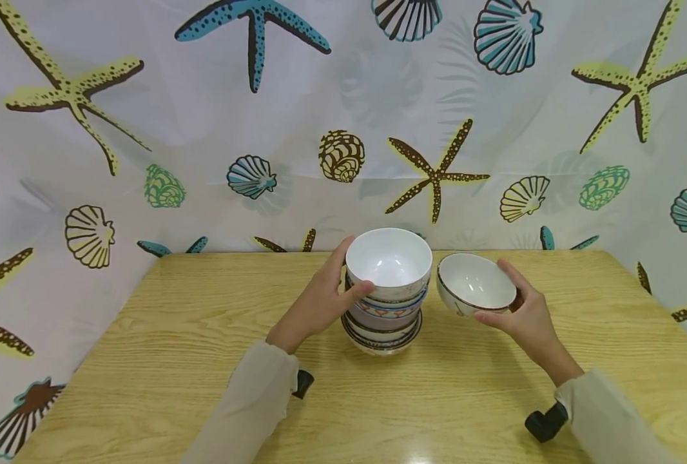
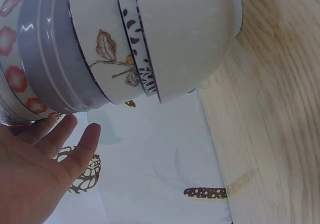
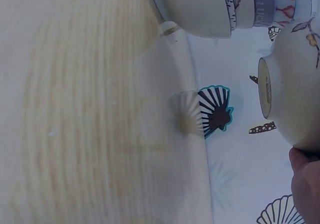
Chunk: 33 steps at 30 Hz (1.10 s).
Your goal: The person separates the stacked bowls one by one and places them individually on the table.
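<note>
A stack of nested bowls (image 1: 385,320) stands on the wooden table, with a plain white bowl (image 1: 388,261) on top. My left hand (image 1: 326,293) grips the upper stack from the left, thumb at the top bowl's near side and fingers round its far side. In the left wrist view the stack shows a grey ribbed bowl (image 2: 52,49) and a cream bowl with a leaf print (image 2: 102,52). To the right, my right hand (image 1: 526,316) holds a cream bowl with a dark rim (image 1: 475,281) by its right side. That bowl is tilted and raised off the table.
The light wooden table (image 1: 193,361) reaches back to a hanging cloth (image 1: 297,122) printed with starfish and shells. Dark wrist devices (image 1: 546,422) sit at both sleeves.
</note>
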Motion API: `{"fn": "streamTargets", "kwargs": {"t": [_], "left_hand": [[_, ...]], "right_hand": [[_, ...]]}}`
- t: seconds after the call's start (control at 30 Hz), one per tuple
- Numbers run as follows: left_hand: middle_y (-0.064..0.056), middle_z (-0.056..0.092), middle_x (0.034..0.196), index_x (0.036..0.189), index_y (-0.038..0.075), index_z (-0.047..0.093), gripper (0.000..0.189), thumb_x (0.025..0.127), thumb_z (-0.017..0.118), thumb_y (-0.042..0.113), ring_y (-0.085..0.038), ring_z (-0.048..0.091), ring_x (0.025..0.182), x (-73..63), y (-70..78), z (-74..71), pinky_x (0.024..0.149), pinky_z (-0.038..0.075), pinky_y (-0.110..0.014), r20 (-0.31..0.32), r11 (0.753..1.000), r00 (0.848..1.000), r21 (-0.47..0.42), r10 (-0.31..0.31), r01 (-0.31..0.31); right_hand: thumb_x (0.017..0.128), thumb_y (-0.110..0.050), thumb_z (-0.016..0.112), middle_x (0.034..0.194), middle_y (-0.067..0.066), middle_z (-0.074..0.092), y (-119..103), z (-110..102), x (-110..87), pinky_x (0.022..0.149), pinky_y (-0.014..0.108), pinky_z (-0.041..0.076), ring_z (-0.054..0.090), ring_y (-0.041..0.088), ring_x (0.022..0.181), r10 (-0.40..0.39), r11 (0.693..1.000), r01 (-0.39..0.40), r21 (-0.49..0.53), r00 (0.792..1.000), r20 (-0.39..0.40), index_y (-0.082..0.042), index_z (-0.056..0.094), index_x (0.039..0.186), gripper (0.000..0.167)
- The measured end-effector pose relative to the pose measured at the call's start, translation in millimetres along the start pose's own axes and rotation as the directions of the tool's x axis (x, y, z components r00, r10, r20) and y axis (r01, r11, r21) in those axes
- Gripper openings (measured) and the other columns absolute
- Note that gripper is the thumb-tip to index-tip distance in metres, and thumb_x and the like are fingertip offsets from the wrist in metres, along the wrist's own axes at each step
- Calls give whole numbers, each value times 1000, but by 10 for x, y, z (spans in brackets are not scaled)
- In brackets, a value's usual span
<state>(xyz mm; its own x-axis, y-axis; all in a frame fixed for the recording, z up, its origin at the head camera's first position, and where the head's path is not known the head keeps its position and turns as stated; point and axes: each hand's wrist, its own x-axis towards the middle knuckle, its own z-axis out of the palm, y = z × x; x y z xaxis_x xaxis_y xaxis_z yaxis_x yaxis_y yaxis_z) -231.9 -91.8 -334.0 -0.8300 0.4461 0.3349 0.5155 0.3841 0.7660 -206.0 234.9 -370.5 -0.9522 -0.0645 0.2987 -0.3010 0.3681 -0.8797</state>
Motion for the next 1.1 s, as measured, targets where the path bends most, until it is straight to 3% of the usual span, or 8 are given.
{"fn": "streamTargets", "kwargs": {"t": [0.1,1.1], "left_hand": [[-8,30,153,153,18,14,104,75,45,80,-27,32,140,-3,7,-3,109,31,-57,2,1000,1000,-2,0,0],[-10,29,153,153,18,14,103,77,45,79,-31,32,139,-14,26,-8,107,32,-61,4,1000,1000,-14,7,-7]], "right_hand": [[77,-2,77,151,25,28,30,2,-15,83,0,39,42,39,124,24,1000,-24,-12,1000,4,1,22,150,92],[75,-18,82,150,27,31,261,41,-71,84,2,36,44,41,127,102,979,-95,-183,994,29,4,21,150,99]]}}
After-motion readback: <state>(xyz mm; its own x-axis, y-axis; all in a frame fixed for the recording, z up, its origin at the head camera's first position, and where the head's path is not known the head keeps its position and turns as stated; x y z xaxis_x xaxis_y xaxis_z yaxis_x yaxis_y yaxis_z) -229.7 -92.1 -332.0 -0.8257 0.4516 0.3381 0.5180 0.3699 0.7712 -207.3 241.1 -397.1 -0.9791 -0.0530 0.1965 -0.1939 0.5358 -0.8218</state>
